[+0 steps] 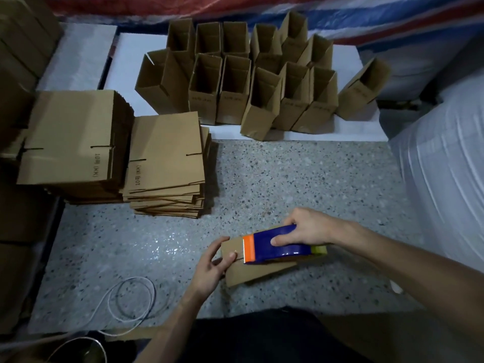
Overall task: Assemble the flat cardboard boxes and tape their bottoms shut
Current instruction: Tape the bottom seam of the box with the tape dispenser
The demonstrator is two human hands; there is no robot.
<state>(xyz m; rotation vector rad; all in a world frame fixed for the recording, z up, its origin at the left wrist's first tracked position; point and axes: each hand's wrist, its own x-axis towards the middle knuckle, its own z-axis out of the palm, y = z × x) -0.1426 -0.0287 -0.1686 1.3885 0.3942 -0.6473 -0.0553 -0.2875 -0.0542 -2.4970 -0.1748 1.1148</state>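
- Box (251, 273): one, lying on its side on the floor (288, 179) between the two hands, with its taped face up.
- Left hand (212, 265): at the box's 9 o'clock end. Its fingers curl round that end and its thumb (231, 255) presses on the top face, just beside the blade.
- Right hand (306, 229): at 1 o'clock from the box, wrapped over the dispenser (272, 247), with the thumb flat on its blue side.
- Dispenser: one, blue with an orange toothed front and a yellow-green roll (319, 250) at the rear. It rests along the top of the box, front pointing to 9 o'clock.
- From the left hand the box is at 3 o'clock and touching. From the right hand it is at 7 o'clock, under the dispenser.
- Cord (131, 302): one white loop on the floor, at 8 o'clock from the left hand and apart from it.
- Flat stacks: two, side by side at 11 o'clock from the hands, the taller (73, 137) left of the lower (165, 153). More cardboard at the left edge is too dark to count.
- Built boxes (234, 85): about fourteen, upright with open tops, at 12 o'clock on a white sheet (131, 56). They overlap too much for an exact count.
- Sacks (440, 158): white, at 2 o'clock, number unclear.
- Tarp (340, 11): striped, along the far edge.
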